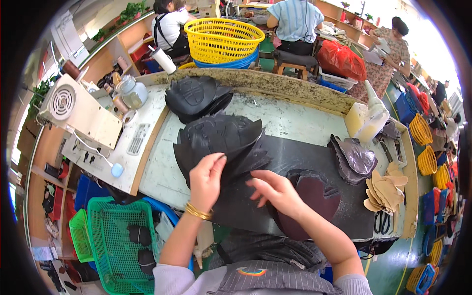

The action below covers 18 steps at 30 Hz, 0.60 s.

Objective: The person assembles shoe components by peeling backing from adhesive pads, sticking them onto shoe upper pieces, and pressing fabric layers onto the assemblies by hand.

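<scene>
The black pieces (216, 136) sit piled on the desk (300, 115), the left hand (205, 183) has its grip pinching their edge, the right hand (281, 194) is loosely open nearby, so pinch softly and keep them neat.

Pcs stack (216, 135) on bench (295, 115), 2nd stack (194, 96) behind it, m/c (81, 113) to L, scissors (382, 222) nr R edge.

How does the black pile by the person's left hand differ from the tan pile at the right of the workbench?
Colour: the black pile is dark, the tan pile pale beige.
Size: the black pile looks clearly larger than the tan pile.
Contact: the left hand is at the black pile's near edge; neither hand touches the tan pile.
Shared: both are overlapping thin pieces on the workbench.
</scene>
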Each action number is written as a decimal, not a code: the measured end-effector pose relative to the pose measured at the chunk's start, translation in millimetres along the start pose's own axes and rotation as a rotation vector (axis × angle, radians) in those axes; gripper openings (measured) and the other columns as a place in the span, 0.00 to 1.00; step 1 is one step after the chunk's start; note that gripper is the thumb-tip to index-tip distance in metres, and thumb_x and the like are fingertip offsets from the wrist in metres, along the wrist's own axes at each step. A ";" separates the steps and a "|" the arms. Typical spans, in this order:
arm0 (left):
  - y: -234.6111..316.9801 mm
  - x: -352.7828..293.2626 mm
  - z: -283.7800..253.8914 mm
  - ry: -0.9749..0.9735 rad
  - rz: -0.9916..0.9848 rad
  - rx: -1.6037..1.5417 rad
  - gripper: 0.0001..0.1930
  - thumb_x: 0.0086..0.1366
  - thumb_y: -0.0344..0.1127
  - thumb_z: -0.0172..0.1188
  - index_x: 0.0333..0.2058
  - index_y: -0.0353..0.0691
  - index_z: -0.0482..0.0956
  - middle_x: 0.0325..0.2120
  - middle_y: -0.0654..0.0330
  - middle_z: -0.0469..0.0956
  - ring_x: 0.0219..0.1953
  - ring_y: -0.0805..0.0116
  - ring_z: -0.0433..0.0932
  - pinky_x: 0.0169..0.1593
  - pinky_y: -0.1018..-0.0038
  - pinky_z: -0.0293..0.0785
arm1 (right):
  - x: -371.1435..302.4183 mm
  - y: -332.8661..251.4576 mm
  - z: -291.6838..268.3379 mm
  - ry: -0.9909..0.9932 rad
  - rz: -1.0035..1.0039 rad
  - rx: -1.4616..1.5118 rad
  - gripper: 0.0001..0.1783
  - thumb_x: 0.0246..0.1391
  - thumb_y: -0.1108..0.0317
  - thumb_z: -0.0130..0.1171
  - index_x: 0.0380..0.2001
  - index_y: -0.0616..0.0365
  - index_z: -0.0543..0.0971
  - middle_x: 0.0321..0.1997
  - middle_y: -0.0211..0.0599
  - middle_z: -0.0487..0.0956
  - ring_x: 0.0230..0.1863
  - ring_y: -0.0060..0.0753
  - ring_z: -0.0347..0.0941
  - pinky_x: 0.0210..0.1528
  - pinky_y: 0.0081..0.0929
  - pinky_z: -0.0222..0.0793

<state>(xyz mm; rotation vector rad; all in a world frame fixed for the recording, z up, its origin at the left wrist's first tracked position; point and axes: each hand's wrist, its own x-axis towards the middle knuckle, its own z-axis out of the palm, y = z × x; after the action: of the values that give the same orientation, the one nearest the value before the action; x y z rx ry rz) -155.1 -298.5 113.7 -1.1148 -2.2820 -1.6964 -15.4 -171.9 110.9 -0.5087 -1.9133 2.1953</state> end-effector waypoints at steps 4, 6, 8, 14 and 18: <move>29.6 -5.4 15.2 -0.022 0.246 -0.077 0.04 0.60 0.25 0.56 0.35 0.34 0.76 0.27 0.55 0.76 0.27 0.68 0.75 0.32 0.77 0.70 | 8.6 -16.8 11.9 -0.025 -0.076 0.107 0.17 0.59 0.62 0.51 0.43 0.67 0.70 0.32 0.36 0.75 0.26 0.21 0.74 0.23 0.17 0.68; 38.0 2.4 12.8 0.078 0.074 -0.111 0.03 0.62 0.25 0.54 0.34 0.34 0.75 0.26 0.58 0.75 0.27 0.75 0.72 0.32 0.79 0.68 | -9.6 -21.0 1.5 0.140 -0.014 -0.048 0.10 0.60 0.67 0.47 0.38 0.63 0.72 0.21 0.27 0.72 0.18 0.17 0.71 0.19 0.14 0.63; 32.7 22.9 4.5 0.263 -0.026 -0.345 0.05 0.65 0.29 0.51 0.32 0.34 0.73 0.26 0.68 0.70 0.28 0.82 0.65 0.33 0.84 0.63 | -38.3 -25.8 -15.3 0.238 -0.010 -0.074 0.09 0.60 0.67 0.48 0.38 0.62 0.73 0.22 0.26 0.73 0.19 0.15 0.71 0.19 0.13 0.62; -41.9 88.9 -2.4 0.356 -0.206 -0.398 0.10 0.65 0.38 0.53 0.33 0.36 0.75 0.29 0.71 0.71 0.31 0.84 0.64 0.38 0.83 0.63 | -127.2 20.2 -75.9 0.569 0.198 0.182 0.07 0.58 0.67 0.51 0.33 0.60 0.73 0.22 0.31 0.76 0.15 0.20 0.71 0.15 0.14 0.64; -25.7 56.8 19.6 0.363 0.451 0.541 0.17 0.61 0.31 0.56 0.48 0.32 0.68 0.43 0.48 0.72 0.47 0.52 0.69 0.52 0.63 0.63 | -149.3 46.8 -73.8 0.546 0.488 0.201 0.15 0.55 0.60 0.57 0.22 0.59 0.69 0.18 0.34 0.74 0.16 0.26 0.73 0.17 0.21 0.65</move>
<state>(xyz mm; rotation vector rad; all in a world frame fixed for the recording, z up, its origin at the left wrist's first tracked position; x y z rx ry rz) -205.2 -256.5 112.5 -0.9938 -1.8980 -0.9409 154.0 -164.4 76.7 -1.4822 -1.3628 2.1486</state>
